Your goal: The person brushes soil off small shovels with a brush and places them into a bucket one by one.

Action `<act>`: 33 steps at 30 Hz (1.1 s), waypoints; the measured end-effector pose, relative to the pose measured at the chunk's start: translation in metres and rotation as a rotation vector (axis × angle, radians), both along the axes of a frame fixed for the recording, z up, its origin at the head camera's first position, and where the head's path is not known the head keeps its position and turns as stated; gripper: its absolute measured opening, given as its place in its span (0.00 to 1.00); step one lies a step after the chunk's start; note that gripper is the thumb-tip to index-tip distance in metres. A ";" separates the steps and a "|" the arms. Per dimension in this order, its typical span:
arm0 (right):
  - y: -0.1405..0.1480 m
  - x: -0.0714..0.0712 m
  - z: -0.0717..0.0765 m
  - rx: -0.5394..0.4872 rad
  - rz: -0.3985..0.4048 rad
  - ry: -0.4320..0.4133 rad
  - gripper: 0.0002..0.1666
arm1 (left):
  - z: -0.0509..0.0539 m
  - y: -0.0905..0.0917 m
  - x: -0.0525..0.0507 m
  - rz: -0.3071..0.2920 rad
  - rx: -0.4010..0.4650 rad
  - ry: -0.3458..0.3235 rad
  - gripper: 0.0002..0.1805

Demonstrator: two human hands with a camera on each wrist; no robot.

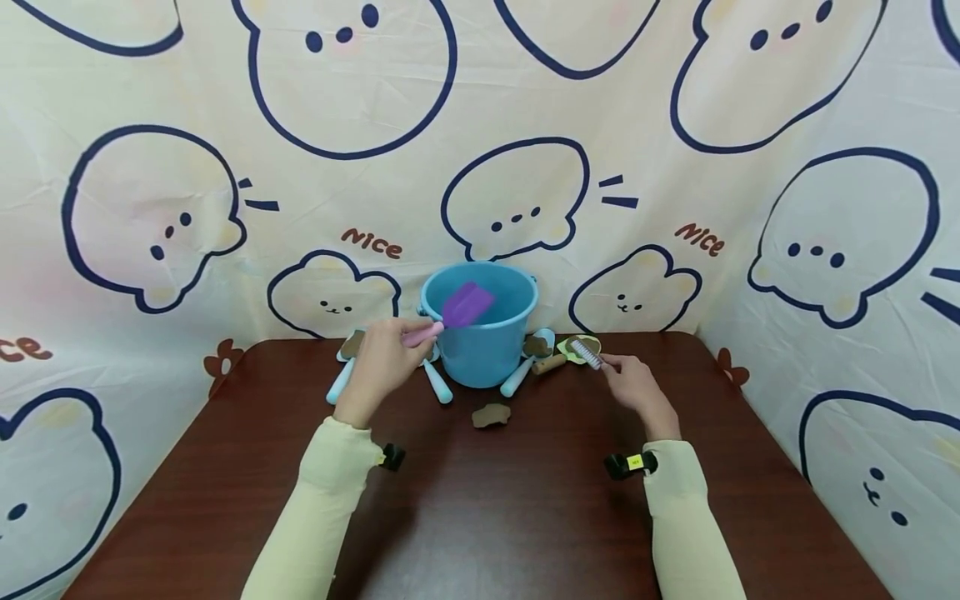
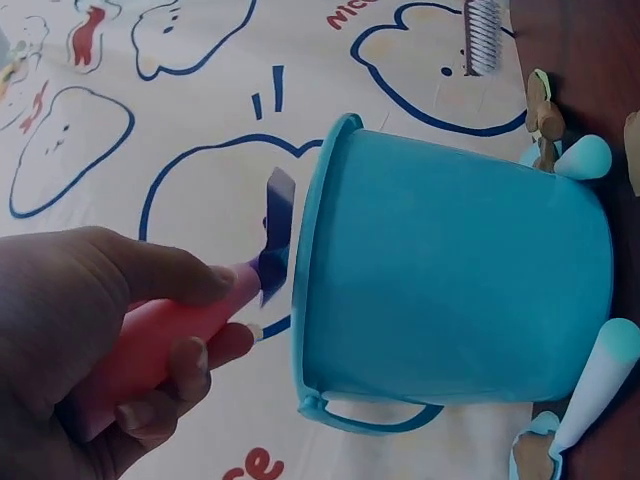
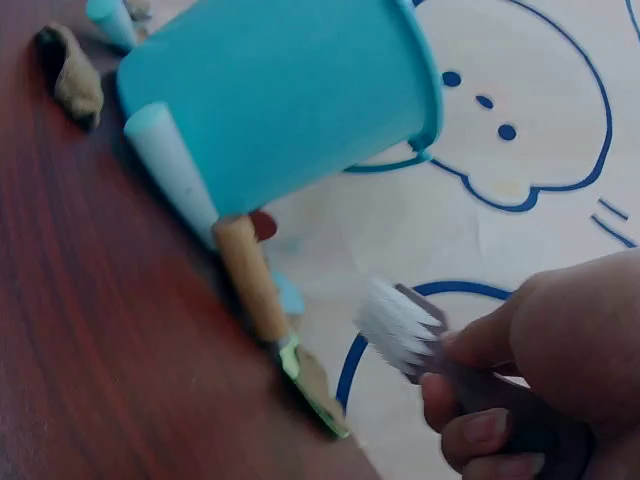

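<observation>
My left hand (image 1: 386, 358) grips the pink handle of a small toy shovel (image 1: 468, 305), its purple blade angled up in front of the rim of a light blue bucket (image 1: 483, 354). In the left wrist view the thumb lies along the shovel handle (image 2: 170, 340), and the blade is beside the bucket's rim. To the right of the bucket, my right hand (image 1: 636, 387) holds a brush (image 1: 586, 353). The right wrist view shows its white bristles (image 3: 398, 325) and dark handle, with fingers curled round it. The bristles appear to touch nothing.
Around the bucket's base lie several small tools with light blue handles (image 1: 437, 383) and brown matter on their heads. A green-headed trowel with a wooden handle (image 1: 550, 364) lies at the right. One brown lump (image 1: 491, 416) sits on the dark table (image 1: 525, 517). Patterned cloth (image 1: 510, 108) hangs behind.
</observation>
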State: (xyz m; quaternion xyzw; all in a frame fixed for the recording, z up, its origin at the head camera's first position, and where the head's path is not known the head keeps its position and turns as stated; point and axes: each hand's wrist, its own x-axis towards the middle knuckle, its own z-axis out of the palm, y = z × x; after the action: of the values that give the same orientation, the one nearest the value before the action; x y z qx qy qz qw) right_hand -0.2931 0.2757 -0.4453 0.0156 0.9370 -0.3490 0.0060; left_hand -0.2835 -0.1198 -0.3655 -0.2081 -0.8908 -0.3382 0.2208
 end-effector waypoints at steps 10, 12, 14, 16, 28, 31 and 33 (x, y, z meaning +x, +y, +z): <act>0.001 -0.004 -0.013 0.038 -0.142 0.079 0.28 | 0.004 0.016 -0.020 0.024 0.030 -0.007 0.14; 0.000 -0.004 -0.015 0.048 -0.150 0.074 0.27 | 0.005 0.019 -0.022 0.043 0.041 -0.005 0.14; 0.000 -0.004 -0.017 0.057 -0.151 0.066 0.27 | 0.005 0.022 -0.026 0.064 0.051 -0.014 0.13; -0.001 -0.004 -0.019 0.070 -0.148 0.061 0.27 | 0.006 0.025 -0.029 0.086 0.056 -0.029 0.12; -0.006 -0.006 -0.021 0.104 -0.157 0.041 0.27 | 0.008 0.038 -0.051 0.059 0.071 -0.078 0.13; -0.006 -0.006 -0.021 0.101 -0.154 0.037 0.27 | 0.008 0.040 -0.055 0.064 0.065 -0.067 0.13; -0.007 -0.006 -0.022 0.104 -0.146 0.040 0.27 | 0.007 0.041 -0.057 0.074 0.060 -0.068 0.12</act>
State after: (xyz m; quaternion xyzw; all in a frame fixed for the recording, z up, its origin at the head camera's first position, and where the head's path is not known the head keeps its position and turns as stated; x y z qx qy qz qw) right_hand -0.2989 0.2692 -0.4672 0.0772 0.9501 -0.2998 -0.0388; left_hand -0.3408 -0.0786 -0.3587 -0.1566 -0.8943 -0.3633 0.2092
